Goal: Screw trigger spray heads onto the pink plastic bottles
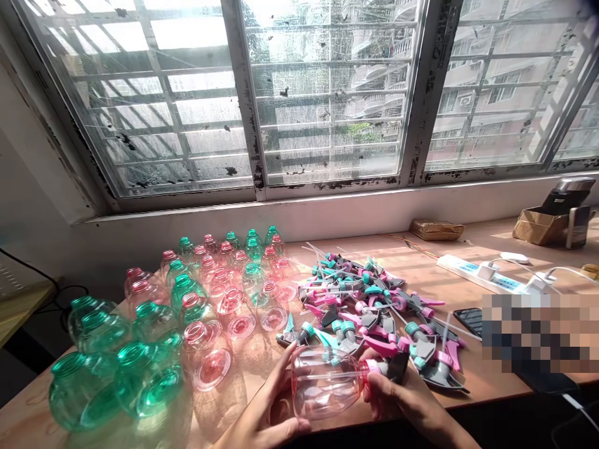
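A clear pink plastic bottle (pixel 327 381) lies on its side near the table's front edge. My left hand (pixel 269 408) wraps round the bottle's base end. My right hand (pixel 397 396) grips the bottle's neck, where a pink and grey spray trigger head (pixel 390 366) sits. Just behind lies a pile of pink, teal and grey trigger heads (pixel 374 305) with thin dip tubes.
Several empty pink and green bottles (pixel 187 312) stand on the wooden table (pixel 486 374) to the left. A white power strip (pixel 482 273), a phone (pixel 470 319), a small basket (pixel 437 229) and a cardboard box (pixel 538 226) lie right. Barred windows run behind.
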`<state>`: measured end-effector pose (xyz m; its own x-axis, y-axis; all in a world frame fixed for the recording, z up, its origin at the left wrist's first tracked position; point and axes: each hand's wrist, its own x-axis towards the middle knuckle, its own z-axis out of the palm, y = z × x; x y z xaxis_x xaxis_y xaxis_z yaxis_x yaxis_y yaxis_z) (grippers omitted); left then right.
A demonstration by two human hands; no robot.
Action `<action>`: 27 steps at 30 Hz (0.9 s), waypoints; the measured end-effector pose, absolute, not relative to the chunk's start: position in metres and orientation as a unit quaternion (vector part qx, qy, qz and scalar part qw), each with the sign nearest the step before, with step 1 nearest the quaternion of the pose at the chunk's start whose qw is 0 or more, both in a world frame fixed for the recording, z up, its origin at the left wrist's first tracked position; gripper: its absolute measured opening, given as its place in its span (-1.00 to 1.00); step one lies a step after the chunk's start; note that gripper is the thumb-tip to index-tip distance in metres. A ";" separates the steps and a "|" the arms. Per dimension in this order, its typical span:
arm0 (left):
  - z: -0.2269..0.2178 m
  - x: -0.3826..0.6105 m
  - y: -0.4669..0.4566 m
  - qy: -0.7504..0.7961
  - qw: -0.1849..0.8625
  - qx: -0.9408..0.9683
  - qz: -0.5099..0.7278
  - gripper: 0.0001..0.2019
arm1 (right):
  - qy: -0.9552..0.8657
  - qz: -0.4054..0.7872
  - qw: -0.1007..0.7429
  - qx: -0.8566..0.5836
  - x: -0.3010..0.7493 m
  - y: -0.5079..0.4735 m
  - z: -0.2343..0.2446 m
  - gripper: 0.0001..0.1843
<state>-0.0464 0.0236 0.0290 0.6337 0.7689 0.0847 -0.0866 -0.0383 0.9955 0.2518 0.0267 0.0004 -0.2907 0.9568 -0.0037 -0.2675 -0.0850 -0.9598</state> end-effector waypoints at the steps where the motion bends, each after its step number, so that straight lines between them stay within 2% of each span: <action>1: 0.028 -0.047 0.024 0.270 0.635 0.640 0.337 -0.17 | -0.482 0.644 0.475 -0.355 0.252 0.027 0.000 -0.53; 16: 0.023 -0.046 0.025 0.233 0.659 0.627 0.345 -0.16 | -0.485 0.639 0.477 -0.359 0.252 0.026 0.000 -0.54; 27: 0.027 -0.048 0.020 0.294 0.646 0.615 0.344 -0.12 | -0.492 0.639 0.472 -0.356 0.253 0.026 0.002 -0.56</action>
<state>-0.0477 0.0205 0.0267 0.5910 0.8055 0.0432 -0.0827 0.0073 0.9965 0.2531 0.0264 0.0015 -0.3013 0.9535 0.0093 -0.2526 -0.0704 -0.9650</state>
